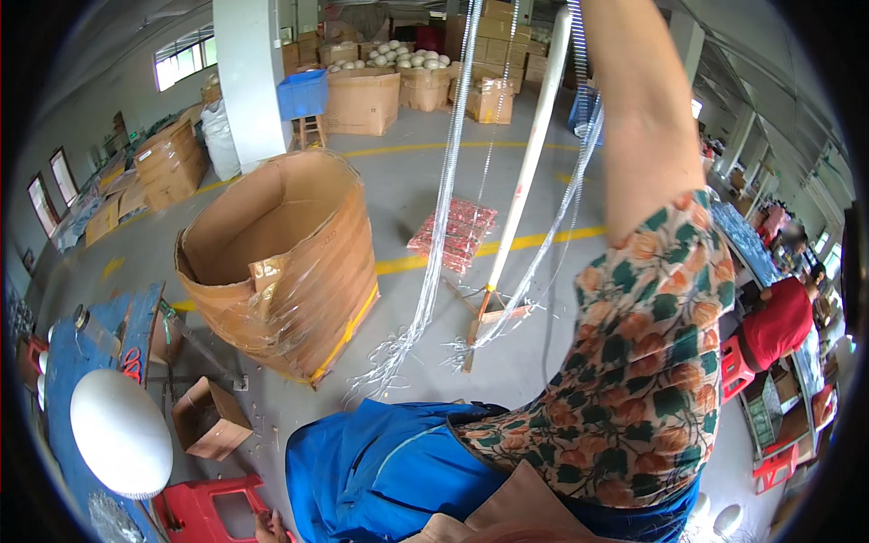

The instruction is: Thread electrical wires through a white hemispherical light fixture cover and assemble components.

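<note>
At the bottom edge my left hand point(270, 527) shows only in part, its fingers curled at the edge of a red plastic stool point(204, 509). My right arm point(647, 118) is raised, its hand beyond the top edge. Long silvery strands point(444, 199) hang nearby, their loose ends spread on the floor. A second bunch of strands point(559, 217) hangs closer to my raised arm. Between the bunches a white pole point(532, 149) rises, slightly tilted, from a wooden cross-shaped base point(480, 317). A large white egg-shaped piece point(120, 433) rests on the blue-covered table point(63, 389) beside the stool.
A big open cardboard carton point(330, 253) stands ahead on the left; a small open box point(217, 418) sits below. Red-handled scissors point(132, 364) lie by the table edge. A red-and-white bundle point(454, 233) lies beyond the strands. At right, a person in red point(780, 317) sits by a worktable.
</note>
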Demonstrator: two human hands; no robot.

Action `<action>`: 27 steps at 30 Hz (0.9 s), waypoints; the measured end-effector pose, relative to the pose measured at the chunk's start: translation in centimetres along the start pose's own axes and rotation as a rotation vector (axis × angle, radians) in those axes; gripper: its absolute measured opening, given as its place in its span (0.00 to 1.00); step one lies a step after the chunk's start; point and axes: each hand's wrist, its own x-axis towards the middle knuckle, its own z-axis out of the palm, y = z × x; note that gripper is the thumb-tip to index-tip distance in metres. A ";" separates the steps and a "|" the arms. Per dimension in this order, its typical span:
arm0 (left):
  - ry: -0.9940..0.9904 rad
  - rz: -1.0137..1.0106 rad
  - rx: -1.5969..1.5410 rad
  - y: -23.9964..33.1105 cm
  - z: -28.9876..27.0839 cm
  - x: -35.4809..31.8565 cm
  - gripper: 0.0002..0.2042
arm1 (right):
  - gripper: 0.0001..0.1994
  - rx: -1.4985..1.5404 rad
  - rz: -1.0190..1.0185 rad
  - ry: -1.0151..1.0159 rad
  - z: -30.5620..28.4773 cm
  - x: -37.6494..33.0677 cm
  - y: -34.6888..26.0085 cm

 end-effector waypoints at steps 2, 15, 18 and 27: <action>0.071 0.168 0.093 7.3 0.6 -2.4 0.17 | 0.12 -0.034 -0.031 -0.071 5.7 -1.8 -2.0; 0.074 0.307 0.126 14.4 0.7 -9.6 0.17 | 0.14 0.317 0.641 -0.593 22.2 -25.2 -14.6; 0.009 0.517 0.202 24.3 1.1 -6.9 0.17 | 0.08 0.540 0.852 -0.552 16.8 -28.5 -11.5; 0.051 0.762 -0.048 38.2 4.5 -2.7 0.16 | 0.08 1.259 1.246 -0.803 14.8 -40.2 -23.3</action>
